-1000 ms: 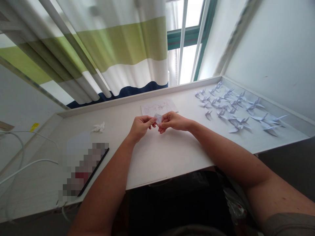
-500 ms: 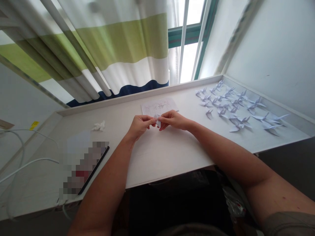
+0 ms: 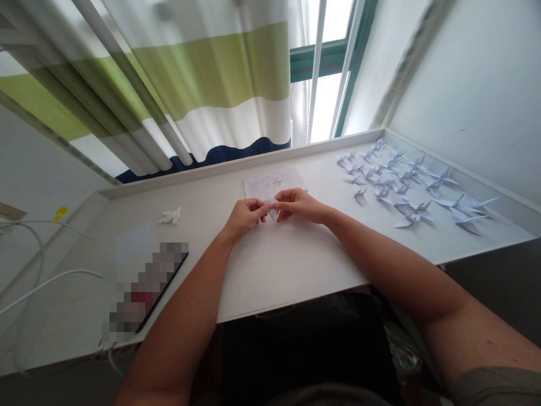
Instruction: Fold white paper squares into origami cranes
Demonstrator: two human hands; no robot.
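A small piece of folded white paper [image 3: 273, 213] is pinched between my two hands above the middle of the table. My left hand [image 3: 246, 217] grips its left side between thumb and fingers. From the right, my right hand [image 3: 298, 206] pinches the other side, its fingertips close to those of the left. A narrow point of the paper hangs below the fingertips; the rest is partly covered by the fingers. Just behind the hands lies a printed sheet [image 3: 270, 181]. Several folded paper cranes [image 3: 384, 181] stand on the table to the right.
The white table [image 3: 291, 276] has a raised rim [image 3: 245, 160] along the back. On the left are a crumpled white tissue [image 3: 171, 216], a pale sheet [image 3: 136, 243], a blurred dark-edged device [image 3: 147, 290] and white cables [image 3: 54, 279]. A curtain [image 3: 211, 73] hangs behind.
The fingertips have shifted slightly on the folded paper, and its lower point now shows more narrowly downward. Both hands still hold it in nearly the same place.
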